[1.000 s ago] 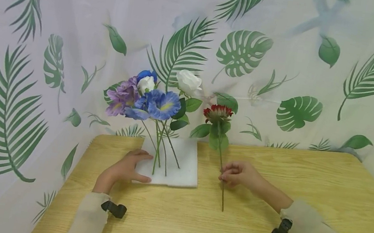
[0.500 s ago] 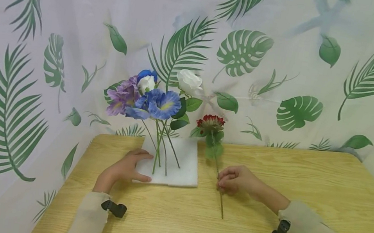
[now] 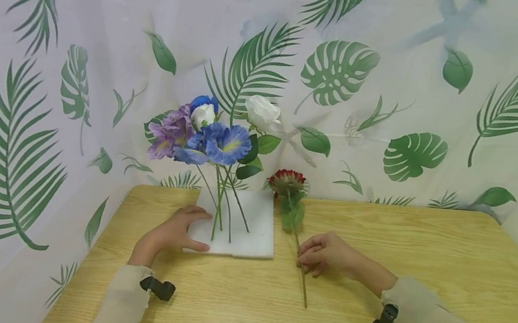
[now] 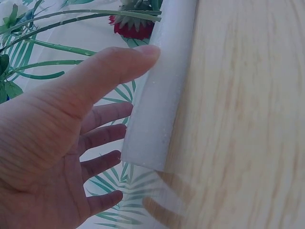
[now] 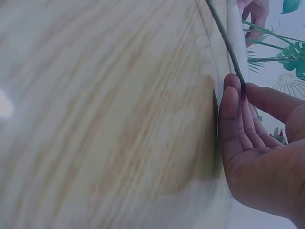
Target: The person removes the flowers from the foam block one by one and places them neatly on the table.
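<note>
My right hand (image 3: 324,252) pinches the stem of a red flower (image 3: 287,183) between thumb and fingertips, to the right of a white foam block (image 3: 259,238). The bloom leans up and left; the bare stem end points toward me. In the right wrist view the dark stem (image 5: 224,36) runs up from the fingertips. My left hand (image 3: 176,230) rests at the foam's left side, thumb along the front edge and fingers spread. The left wrist view has the thumb (image 4: 128,62) on the foam (image 4: 167,90). Several stems stand in the foam, carrying blue irises (image 3: 228,145), a purple flower (image 3: 171,133) and white roses (image 3: 262,113).
A wood-grain table (image 3: 376,242) lies under everything. Behind it and at the left hangs a white curtain (image 3: 381,14) printed with green leaves. Each sleeve has a black wrist camera (image 3: 158,288) strapped on.
My right hand has lowered the red flower a little, toward me and to the left, so its bloom now sits lower beside the foam. The left hand has stayed still.
</note>
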`<state>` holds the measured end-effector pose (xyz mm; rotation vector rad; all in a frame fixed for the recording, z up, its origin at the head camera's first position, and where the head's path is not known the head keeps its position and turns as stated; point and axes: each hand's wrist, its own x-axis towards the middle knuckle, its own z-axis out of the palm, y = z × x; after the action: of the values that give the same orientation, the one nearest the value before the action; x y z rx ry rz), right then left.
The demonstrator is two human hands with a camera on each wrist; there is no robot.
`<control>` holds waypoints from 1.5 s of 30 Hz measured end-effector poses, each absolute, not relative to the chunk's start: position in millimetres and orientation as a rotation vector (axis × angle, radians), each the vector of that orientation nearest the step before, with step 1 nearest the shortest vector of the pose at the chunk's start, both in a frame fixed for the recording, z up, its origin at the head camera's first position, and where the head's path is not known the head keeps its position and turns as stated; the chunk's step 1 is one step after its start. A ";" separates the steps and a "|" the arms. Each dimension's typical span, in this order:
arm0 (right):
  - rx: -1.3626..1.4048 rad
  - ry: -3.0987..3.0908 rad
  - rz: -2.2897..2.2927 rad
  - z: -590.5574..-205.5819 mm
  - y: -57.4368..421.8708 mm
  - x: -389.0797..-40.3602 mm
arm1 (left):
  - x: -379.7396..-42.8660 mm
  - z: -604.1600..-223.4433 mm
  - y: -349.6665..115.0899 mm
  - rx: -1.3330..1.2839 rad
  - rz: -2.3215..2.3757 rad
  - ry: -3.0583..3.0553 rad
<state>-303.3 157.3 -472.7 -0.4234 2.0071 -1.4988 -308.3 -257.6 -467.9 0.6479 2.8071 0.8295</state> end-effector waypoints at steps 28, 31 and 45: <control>-0.288 2.070 -1.473 -470.2 151.2 -301.6 | -307.6 -465.6 -258.2 0.654 0.810 2.820; -0.276 2.088 -1.462 -470.7 149.9 -301.0 | -307.9 -466.6 -258.1 0.655 0.803 2.824; -0.289 2.097 -1.454 -472.8 148.2 -301.4 | -309.5 -469.4 -259.1 0.653 0.815 2.821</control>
<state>-301.4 148.2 -472.8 -0.2895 2.0969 -1.4537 -309.5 -259.1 -469.4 0.6534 2.8210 0.8154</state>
